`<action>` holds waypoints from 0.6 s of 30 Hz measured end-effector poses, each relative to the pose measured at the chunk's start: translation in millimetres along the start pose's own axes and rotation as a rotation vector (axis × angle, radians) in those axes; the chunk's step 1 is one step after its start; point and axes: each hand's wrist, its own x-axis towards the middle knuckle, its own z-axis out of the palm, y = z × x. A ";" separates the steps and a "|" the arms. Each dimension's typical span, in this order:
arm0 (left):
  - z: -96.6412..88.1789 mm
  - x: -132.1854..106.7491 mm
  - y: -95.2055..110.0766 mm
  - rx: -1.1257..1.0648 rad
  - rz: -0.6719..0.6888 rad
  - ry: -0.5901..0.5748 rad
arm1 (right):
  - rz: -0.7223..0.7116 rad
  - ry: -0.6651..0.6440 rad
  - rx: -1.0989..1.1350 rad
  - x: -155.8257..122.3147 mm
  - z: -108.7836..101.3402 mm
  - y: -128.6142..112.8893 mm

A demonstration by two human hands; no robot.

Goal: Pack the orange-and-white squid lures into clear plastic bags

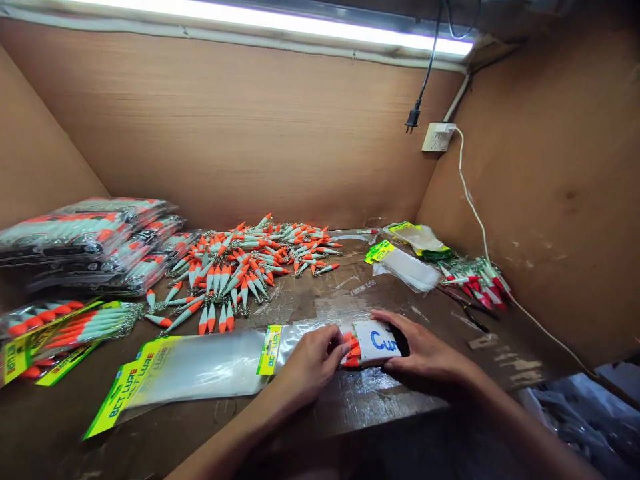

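My right hand (423, 348) grips a white holder (377, 343) with blue handwriting on it, fingers along the far edge and thumb along the near one. Orange-tipped fishing lures (352, 348) stick out of its left end. My left hand (313, 360) is closed in a pinch at the mouth of a clear plastic bag (295, 338), close beside the lure tips. That bag has a yellow-green "BCT LURE" header (270, 350) on its left end. How far the lures reach into the bag is hidden by my left fingers.
Flat clear bags (210, 367) lie to the left. A heap of orange-and-white lures (240, 267) covers the back. Packed lures (80, 247) are stacked far left. More bags (407, 267), red-and-white lures (480, 283), pliers (467, 310) and a white cable (540, 327) occupy the right.
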 end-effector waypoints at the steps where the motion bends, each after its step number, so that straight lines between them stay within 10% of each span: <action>1: 0.7 -3.8 1.8 -0.010 0.008 0.024 | 0.000 0.004 -0.011 0.7 0.7 -1.1; 10: 43.4 -7.3 5.1 0.154 0.076 0.320 | -0.052 0.094 -0.104 3.1 27.5 -13.0; 18: 53.6 -7.6 0.2 0.182 0.053 0.273 | -0.091 0.313 -0.286 -25.8 49.7 -20.1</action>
